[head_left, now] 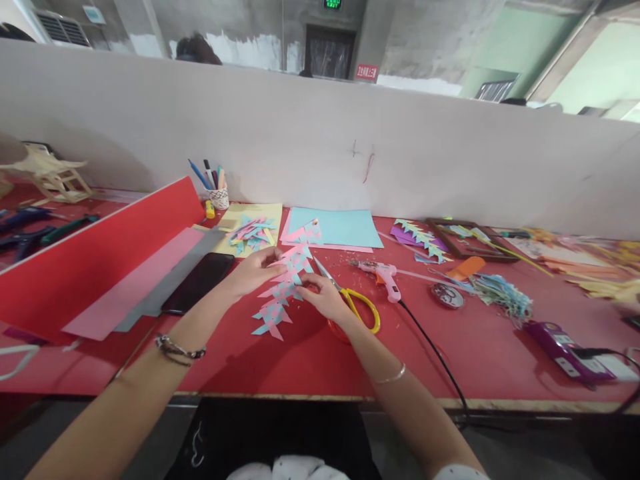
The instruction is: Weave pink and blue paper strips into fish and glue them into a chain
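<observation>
A woven chain of pink and light-blue paper strips, with pointed ends along both sides, is held above the red table. My left hand pinches its left edge near the upper part. On the right edge, lower down, my right hand has its fingers closed on the same chain. Scissors with yellow handles lie just beyond my right hand, their blades partly hidden by it. To the right of them rests a pink glue gun with a black cord.
Loose paper strips lie on a yellow sheet. Blue paper sits at the back against a white partition. A black phone and red board are at left. A purple power strip stands at right.
</observation>
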`<state>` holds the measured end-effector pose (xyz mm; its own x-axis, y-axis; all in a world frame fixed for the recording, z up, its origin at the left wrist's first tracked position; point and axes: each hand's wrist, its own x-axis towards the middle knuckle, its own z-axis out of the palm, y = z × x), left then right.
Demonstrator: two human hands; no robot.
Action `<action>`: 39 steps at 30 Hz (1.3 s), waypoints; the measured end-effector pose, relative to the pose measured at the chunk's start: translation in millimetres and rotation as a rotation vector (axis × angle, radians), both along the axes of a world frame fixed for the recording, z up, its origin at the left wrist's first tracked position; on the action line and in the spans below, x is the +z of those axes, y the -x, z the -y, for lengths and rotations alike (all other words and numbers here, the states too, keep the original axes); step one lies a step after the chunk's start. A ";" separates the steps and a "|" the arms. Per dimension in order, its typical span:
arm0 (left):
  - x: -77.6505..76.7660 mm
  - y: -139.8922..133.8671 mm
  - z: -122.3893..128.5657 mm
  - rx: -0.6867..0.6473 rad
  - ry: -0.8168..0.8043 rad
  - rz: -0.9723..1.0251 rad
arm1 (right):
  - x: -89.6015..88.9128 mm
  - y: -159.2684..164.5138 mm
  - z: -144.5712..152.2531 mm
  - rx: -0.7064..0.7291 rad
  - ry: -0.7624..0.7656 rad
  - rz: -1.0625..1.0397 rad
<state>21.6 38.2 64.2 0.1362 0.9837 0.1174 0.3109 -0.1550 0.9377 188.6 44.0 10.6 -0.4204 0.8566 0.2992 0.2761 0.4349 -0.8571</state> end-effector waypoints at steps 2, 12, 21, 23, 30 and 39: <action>2.1 -0.2 -1.3 0.026 0.003 0.023 | -0.2 0.5 -0.9 -0.034 -0.008 0.031; -4.6 18.0 -7.6 0.253 0.052 0.279 | 5.5 4.1 15.5 -0.188 -0.082 0.439; -27.6 30.8 -17.8 0.347 0.161 0.471 | -4.8 65.1 65.6 -0.433 -0.154 0.855; -31.3 33.1 -20.2 0.343 0.177 0.496 | -6.7 71.2 65.5 -0.441 -0.106 0.833; -37.7 45.7 -19.4 0.367 0.259 0.628 | -7.8 62.8 56.7 -0.387 0.034 0.520; -46.7 40.2 0.4 0.381 0.351 0.759 | 5.0 3.1 51.6 -0.433 0.380 -0.187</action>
<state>-18.6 37.8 17.6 -0.1959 0.9424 -0.2713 -0.4362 0.1640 0.8848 185.5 -7.6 15.6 0.0208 0.9994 -0.0259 0.1889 -0.0294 -0.9816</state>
